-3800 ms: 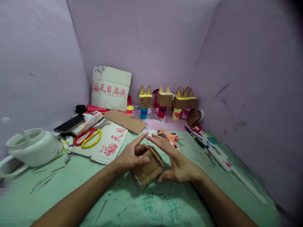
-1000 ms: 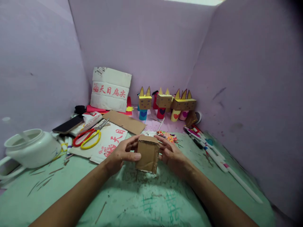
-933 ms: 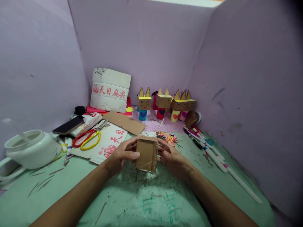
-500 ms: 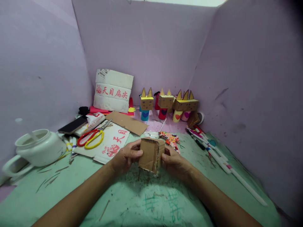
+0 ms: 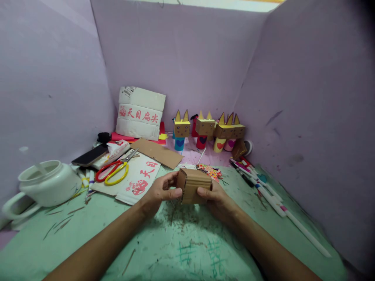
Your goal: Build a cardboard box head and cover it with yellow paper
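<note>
A small brown cardboard box point(image 5: 195, 188) is held between both hands, a little above the green table covering. My left hand point(image 5: 163, 192) grips its left edge, thumb on the near side and fingers behind. My right hand point(image 5: 215, 197) closes on the right end, with the thumb across the ribbed near face. The box's far side and some fingertips are hidden. Just behind it lies a patterned, mostly red and orange piece point(image 5: 211, 171). Left of my left hand, scissors point(image 5: 113, 171) with red and yellow handles rest on a white printed cardboard sheet point(image 5: 143, 175).
Several figures with cardboard box heads and horns point(image 5: 181, 130) stand at the back. Marker pens point(image 5: 269, 195) line the right side. A white teapot-like pot point(image 5: 48, 185) and a black phone point(image 5: 90, 155) are at left. Purple panels point(image 5: 187, 58) enclose the table.
Both hands have turned the cardboard box, so its ribbed side now faces me instead of the flat panel. The box has shifted slightly right. The surrounding items have stayed put.
</note>
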{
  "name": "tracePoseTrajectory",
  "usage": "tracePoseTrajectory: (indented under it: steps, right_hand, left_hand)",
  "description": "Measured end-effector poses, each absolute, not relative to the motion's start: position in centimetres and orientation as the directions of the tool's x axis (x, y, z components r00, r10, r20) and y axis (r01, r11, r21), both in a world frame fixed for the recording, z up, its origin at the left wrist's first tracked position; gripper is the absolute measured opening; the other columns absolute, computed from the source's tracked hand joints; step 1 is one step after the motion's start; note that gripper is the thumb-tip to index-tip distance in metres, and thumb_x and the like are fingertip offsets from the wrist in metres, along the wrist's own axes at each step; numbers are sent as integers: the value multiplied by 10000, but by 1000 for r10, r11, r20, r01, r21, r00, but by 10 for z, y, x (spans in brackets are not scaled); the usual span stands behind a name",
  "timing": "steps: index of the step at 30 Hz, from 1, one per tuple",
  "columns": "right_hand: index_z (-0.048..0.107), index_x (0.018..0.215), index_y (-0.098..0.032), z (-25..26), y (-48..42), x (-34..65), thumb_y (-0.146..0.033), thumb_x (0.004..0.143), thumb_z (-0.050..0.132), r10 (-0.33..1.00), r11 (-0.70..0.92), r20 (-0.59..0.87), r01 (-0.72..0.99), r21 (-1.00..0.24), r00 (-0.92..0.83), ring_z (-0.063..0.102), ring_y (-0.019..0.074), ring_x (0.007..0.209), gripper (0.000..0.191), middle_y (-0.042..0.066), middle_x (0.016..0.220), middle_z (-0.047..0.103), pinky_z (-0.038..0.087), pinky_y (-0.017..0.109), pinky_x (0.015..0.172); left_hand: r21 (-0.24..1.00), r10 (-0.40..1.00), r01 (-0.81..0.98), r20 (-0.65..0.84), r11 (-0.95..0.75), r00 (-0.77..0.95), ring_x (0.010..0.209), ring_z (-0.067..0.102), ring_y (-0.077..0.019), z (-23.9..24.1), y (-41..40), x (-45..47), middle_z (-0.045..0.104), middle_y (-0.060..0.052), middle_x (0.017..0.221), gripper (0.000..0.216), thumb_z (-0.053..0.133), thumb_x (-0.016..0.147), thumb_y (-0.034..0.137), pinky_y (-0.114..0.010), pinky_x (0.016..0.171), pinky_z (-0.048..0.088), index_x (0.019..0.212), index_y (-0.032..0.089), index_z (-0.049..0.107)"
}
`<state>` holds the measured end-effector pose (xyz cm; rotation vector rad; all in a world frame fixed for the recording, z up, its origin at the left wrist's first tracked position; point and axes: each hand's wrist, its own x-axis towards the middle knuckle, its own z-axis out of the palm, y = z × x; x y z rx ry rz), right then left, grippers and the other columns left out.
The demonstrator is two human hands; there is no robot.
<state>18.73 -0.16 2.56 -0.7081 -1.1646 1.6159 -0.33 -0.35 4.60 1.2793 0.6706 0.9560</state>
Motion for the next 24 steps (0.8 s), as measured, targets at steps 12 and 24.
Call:
tracePoseTrajectory:
  steps: [12,24]
  right_hand:
    - [547,1128,-225,13,2,193,-374,442,914,944,28,91,-199,-980,-316,609,336,1077,792,88,1115,669,485,454,907]
    - [498,1339,-308,13,-1,208,-524,678,772,773,603,498,213,-769,-392,437,338,1309,748,104,1374,533,311,527,1102]
  left_hand:
    - [935,939,226,206,-272,274,1040,583,-298,46,-12,-2,621,-133,1179,697,754,599,355,-407,889,461,1217,129,521]
    - [677,772,371,548,-636,323,1021,571,-268,44,-20,2,623,-111,1085,549,663,540,146,-394,905,469,1080,147,566]
